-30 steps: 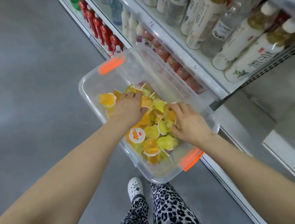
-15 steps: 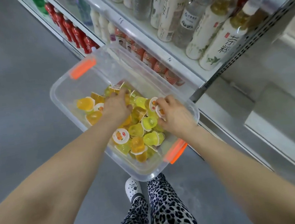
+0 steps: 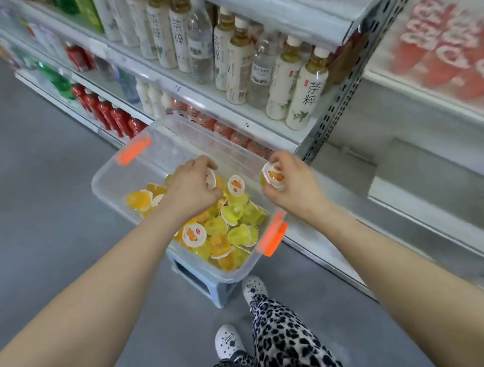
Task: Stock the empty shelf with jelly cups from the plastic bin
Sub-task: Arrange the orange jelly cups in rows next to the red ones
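Note:
A clear plastic bin with orange latches holds several yellow and orange jelly cups. My left hand is over the pile with its fingers curled round a jelly cup, of which only a white lid edge shows. My right hand is raised above the bin's right rim and grips jelly cups with an orange-printed lid. An empty grey shelf lies to the right, below a shelf of red cups.
The bin rests on a small light-blue stool on the grey floor. Shelves of tea and water bottles stand right behind it. Red-topped cups fill the upper right shelf. My feet in white clogs are below the bin.
Both hands have risen out of the pile holding cups. My right hand has moved right, over the bin's rim. The view has tilted up and shows more shelving.

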Action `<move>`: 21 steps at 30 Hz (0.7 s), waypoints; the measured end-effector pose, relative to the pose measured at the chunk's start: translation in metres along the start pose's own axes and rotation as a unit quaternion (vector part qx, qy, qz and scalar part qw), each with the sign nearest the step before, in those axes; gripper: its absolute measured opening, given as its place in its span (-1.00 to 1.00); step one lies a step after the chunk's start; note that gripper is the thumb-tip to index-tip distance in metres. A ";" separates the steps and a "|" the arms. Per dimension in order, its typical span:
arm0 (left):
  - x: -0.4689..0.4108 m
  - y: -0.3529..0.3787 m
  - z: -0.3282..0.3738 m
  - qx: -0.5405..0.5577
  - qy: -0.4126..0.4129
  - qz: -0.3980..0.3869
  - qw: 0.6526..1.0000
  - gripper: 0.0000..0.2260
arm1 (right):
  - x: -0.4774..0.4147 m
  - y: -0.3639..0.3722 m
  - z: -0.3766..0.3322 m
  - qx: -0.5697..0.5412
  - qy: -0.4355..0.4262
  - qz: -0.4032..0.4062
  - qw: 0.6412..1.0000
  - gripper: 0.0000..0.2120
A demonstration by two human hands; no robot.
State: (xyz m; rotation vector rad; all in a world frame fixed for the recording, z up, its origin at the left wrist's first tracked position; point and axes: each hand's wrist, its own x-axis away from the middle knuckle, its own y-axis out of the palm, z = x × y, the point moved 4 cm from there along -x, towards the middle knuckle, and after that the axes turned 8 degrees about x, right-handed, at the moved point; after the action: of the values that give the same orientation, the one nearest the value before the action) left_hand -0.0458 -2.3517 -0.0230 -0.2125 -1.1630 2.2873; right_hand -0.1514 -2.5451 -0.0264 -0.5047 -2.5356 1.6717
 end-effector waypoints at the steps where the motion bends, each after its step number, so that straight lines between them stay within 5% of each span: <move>1: 0.000 -0.002 0.010 0.001 0.017 0.000 1.000 -0.56 | 0.004 -0.011 0.003 0.003 0.002 0.011 1.000 -0.60; 21: -0.026 0.027 0.331 -0.022 0.347 0.003 0.938 -0.59 | 0.087 -0.321 0.171 0.122 0.121 0.307 0.936 -0.70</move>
State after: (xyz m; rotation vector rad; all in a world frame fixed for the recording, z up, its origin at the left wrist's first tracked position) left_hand -0.1603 -2.6091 0.1551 -0.9519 -0.8274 1.9232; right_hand -0.3486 -2.7844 0.1832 -1.4869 -2.0648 1.9017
